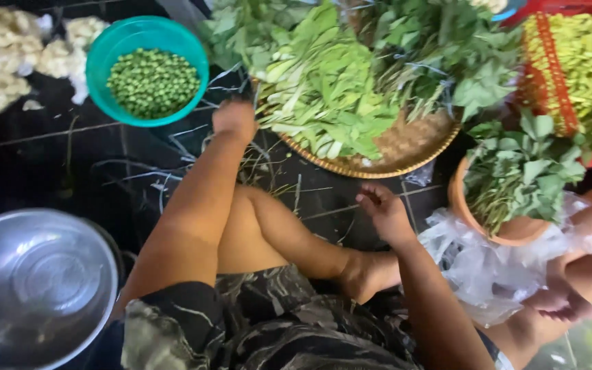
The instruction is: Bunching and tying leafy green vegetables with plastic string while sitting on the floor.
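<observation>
The work in hand looks like sorting greens. The left hand [234, 120], upper middle of the frame, is stretched out to the near edge of the pale green leaves [323, 89] heaped on a round woven tray [405, 147] on the dark tiled floor [35, 157]. It is seen from the back with its fingers tucked under, so I cannot tell whether they grip a stem. The right hand [385, 212] hangs empty at centre right, below the tray, its fingers [371, 199] loosely spread. Lifting out a bunch would probably need a pinch low on the stalks, since the leaves are long, limp and tangled together. A teal bowl [104, 48] of small green peas sits upper left, just beside the reaching hand.
</observation>
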